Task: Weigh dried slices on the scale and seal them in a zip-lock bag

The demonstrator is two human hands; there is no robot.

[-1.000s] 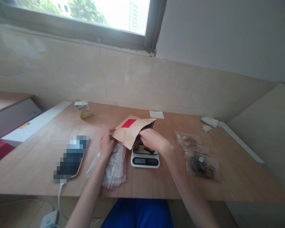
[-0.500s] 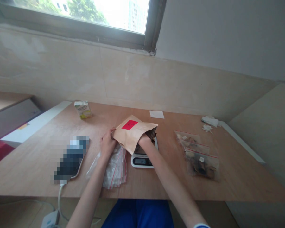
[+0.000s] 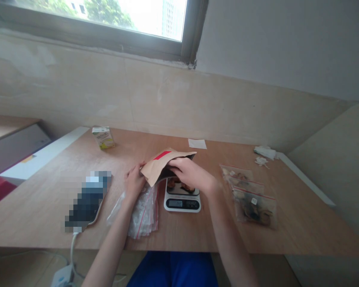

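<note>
My left hand (image 3: 135, 179) is closed on the bottom end of a brown kraft paper bag (image 3: 152, 171) with a red label. The bag lies tilted, its mouth facing right. My right hand (image 3: 187, 171) is at that mouth, fingers bent together and partly inside; what they hold is hidden. Beneath the bag and hand stands a white digital kitchen scale (image 3: 182, 205). Brown dried pieces (image 3: 187, 187) lie on its platform, partly covered by my hand. Clear zip bags (image 3: 143, 217) with red seal lines are piled beside my left forearm.
Filled zip bags (image 3: 254, 207) lie to the right. A phone (image 3: 88, 201) with a charging cable is at the left. Farther back are a small drink carton (image 3: 103, 138), a white paper slip (image 3: 197, 144) and crumpled white scraps (image 3: 265, 152). A wall closes off the table's far side.
My right hand has drawn back from deep inside the bag to its mouth. The bag has tipped flatter, and more of the scale and the pieces on it shows.
</note>
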